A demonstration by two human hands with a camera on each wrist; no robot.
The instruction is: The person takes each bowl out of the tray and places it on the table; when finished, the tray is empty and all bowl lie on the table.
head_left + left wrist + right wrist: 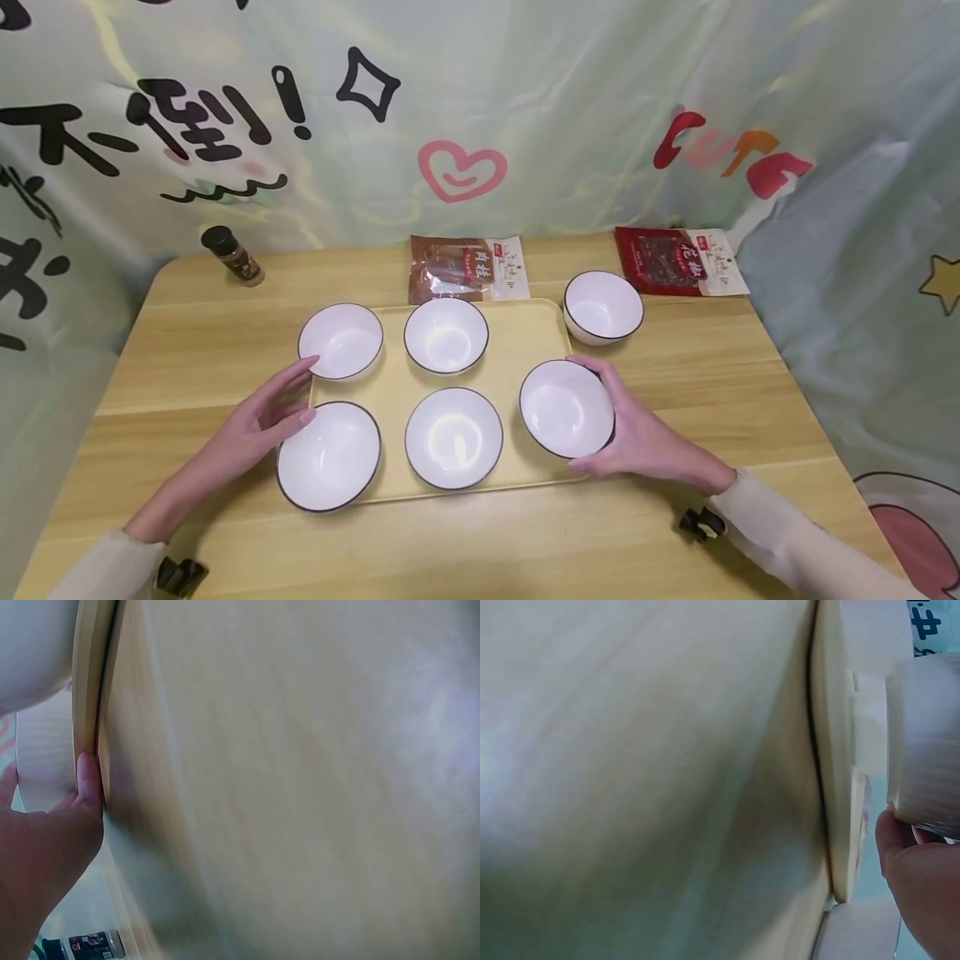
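My right hand [633,429] grips a white dark-rimmed bowl [567,407] from its right side, thumb at the front and fingers behind. In the right wrist view a gap shows between this bowl [930,742] and the tray [838,825]. At the tray's left edge, my left hand [258,417] has its thumb at the front-left bowl [328,456] and a finger at the back-left bowl [341,340]. A fingertip meets the tray edge [88,720] in the left wrist view. Two more bowls stand mid-tray, one at the back [446,335], one in front [453,437].
Another white bowl [603,306] stands by the yellow tray's [525,321] back-right corner. Behind lie a brown spice packet [467,268] and a red one [678,262]. A black-capped spice jar [234,257] stands back left, before the printed curtain [555,108].
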